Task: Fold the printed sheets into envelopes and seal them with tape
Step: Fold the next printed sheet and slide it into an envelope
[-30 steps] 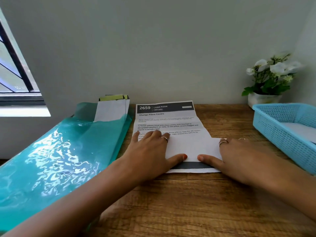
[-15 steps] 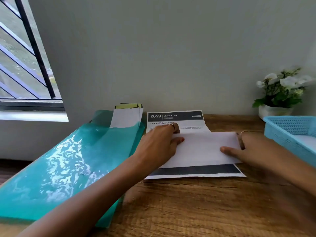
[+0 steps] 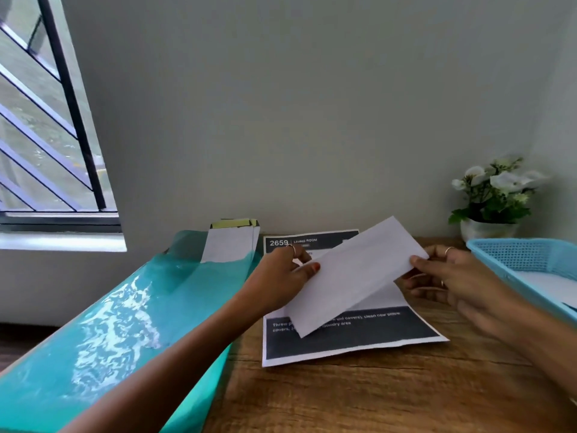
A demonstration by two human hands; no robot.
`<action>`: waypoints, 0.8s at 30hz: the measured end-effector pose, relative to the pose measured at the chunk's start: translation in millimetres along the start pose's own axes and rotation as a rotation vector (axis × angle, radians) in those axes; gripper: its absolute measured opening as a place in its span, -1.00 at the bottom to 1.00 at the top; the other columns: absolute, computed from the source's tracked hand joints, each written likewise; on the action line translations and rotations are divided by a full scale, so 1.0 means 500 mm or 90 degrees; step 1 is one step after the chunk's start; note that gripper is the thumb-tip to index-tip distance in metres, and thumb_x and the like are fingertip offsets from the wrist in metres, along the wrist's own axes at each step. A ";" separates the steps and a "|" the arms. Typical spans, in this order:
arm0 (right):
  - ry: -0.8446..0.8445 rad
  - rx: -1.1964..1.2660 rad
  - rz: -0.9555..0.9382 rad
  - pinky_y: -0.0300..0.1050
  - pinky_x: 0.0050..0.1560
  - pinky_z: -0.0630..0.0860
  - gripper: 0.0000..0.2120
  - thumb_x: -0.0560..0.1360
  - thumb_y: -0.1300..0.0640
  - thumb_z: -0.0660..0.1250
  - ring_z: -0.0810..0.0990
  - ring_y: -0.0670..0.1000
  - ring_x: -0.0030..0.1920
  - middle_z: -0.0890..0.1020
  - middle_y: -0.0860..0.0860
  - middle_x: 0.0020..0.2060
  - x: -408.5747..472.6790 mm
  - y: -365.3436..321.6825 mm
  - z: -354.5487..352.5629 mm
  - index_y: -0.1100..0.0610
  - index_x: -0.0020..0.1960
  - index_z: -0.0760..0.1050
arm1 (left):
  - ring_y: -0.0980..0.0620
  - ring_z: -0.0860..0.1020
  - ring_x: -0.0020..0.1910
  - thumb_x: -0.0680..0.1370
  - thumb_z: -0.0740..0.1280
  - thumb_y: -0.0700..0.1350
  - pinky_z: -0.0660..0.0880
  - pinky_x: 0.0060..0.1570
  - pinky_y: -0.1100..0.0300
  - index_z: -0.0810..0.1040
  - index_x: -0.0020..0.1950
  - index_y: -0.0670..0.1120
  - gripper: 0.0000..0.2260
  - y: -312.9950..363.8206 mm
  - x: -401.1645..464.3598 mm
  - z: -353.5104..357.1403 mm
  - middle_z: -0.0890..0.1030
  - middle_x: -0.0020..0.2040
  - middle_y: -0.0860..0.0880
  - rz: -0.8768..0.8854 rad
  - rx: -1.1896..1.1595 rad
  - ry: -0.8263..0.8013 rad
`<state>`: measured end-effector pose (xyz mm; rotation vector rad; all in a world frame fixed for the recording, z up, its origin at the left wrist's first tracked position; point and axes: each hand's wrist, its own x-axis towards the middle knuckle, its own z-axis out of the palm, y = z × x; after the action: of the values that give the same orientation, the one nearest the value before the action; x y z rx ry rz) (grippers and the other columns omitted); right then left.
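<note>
Table (image 3: 390, 398): printed sheet (image 3: 349, 339) lies flat at centre. Folded sheet (image 3: 356, 276), flat on it 0.5 s ago, is now lifted & tilted above it. Left hand (image 3: 281, 276) & right hand (image 3: 449, 273): each grip pinches one end. Judgement: fold done; tape comes next.

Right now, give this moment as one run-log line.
left hand: pinches folded sheet | right hand: pinches it | sheet: lifted, tilted | printed sheet: flat on table
</note>
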<state>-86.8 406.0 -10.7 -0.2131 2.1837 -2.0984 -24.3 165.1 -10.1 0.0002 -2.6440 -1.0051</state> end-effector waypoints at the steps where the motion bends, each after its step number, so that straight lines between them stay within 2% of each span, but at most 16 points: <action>1: -0.002 -0.001 0.005 -0.16 -0.34 0.60 -0.93 0.54 0.25 0.28 0.63 0.03 -0.33 0.67 0.15 -0.32 0.001 0.000 -0.001 0.25 -0.05 0.50 | 0.01 0.56 -0.08 0.56 0.27 0.02 0.39 -0.21 0.28 0.48 -0.07 0.00 -0.90 0.000 0.003 -0.002 0.63 0.01 -0.09 0.002 0.004 0.000; 5: -0.034 0.013 0.030 -0.19 -0.39 0.58 -0.92 0.52 0.23 0.30 0.62 0.02 -0.37 0.67 0.17 -0.32 0.002 -0.002 -0.002 0.25 -0.11 0.52 | 0.10 0.50 -0.20 0.54 0.30 0.02 0.37 -0.25 0.28 0.60 0.00 -0.06 -0.81 -0.006 0.009 -0.022 0.59 -0.13 0.00 0.009 0.054 0.026; 9: -0.081 0.006 0.006 -0.17 -0.35 0.58 -0.87 0.51 0.19 0.31 0.63 0.03 -0.33 0.68 0.19 -0.24 0.003 -0.015 0.007 0.26 -0.06 0.55 | 0.05 0.58 -0.10 0.55 0.28 0.01 0.52 -0.12 0.22 0.60 0.06 -0.05 -0.80 -0.015 0.003 -0.045 0.62 -0.05 0.01 -0.001 0.020 0.029; 13: -0.122 -0.064 -0.027 -0.13 -0.33 0.55 -0.86 0.54 0.17 0.29 0.61 0.07 -0.33 0.67 0.20 -0.25 0.017 -0.038 0.041 0.26 -0.04 0.54 | 0.01 0.62 -0.09 0.58 0.24 -0.02 0.59 -0.05 0.10 0.56 0.02 -0.04 -0.85 -0.045 -0.004 -0.099 0.65 -0.04 -0.04 -0.015 -0.081 0.092; 16: -0.154 -0.111 -0.036 -0.16 -0.35 0.55 -0.85 0.54 0.17 0.29 0.61 0.05 -0.36 0.67 0.18 -0.29 0.040 -0.058 0.081 0.26 -0.06 0.54 | 0.10 0.62 -0.26 0.59 0.22 -0.06 0.58 -0.25 0.20 0.53 -0.07 -0.02 -0.87 -0.082 -0.011 -0.138 0.65 -0.17 0.01 -0.039 -0.179 0.187; 18: -0.171 -0.130 -0.042 -0.14 -0.35 0.54 -0.85 0.54 0.18 0.29 0.60 0.06 -0.36 0.65 0.18 -0.30 0.058 -0.070 0.116 0.28 -0.08 0.54 | 0.08 0.55 -0.36 0.61 0.20 -0.10 0.48 -0.38 0.23 0.51 -0.14 -0.04 -0.84 -0.124 -0.009 -0.160 0.60 -0.25 -0.01 -0.049 -0.227 0.284; 21: -0.200 -0.168 -0.057 -0.13 -0.32 0.53 -0.84 0.55 0.18 0.28 0.60 0.04 -0.35 0.65 0.18 -0.28 0.084 -0.076 0.180 0.29 -0.08 0.54 | -0.03 0.46 -0.27 0.61 0.19 -0.15 0.45 -0.28 0.01 0.49 -0.16 -0.09 -0.82 -0.188 -0.010 -0.184 0.54 -0.23 -0.15 -0.092 -0.296 0.413; 24: -0.217 -0.239 -0.079 -0.14 -0.24 0.58 -0.86 0.55 0.17 0.28 0.63 0.02 -0.28 0.67 0.16 -0.22 0.107 -0.065 0.248 0.24 -0.04 0.56 | 0.02 0.44 -0.26 0.63 0.14 -0.16 0.44 -0.21 0.06 0.44 -0.17 -0.05 -0.80 -0.223 -0.013 -0.192 0.51 -0.21 -0.06 -0.177 -0.385 0.487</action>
<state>-117.2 273.4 17.7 -0.6971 2.3673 -1.5377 -2.6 19.6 -16.3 0.5165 -1.6198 -1.4857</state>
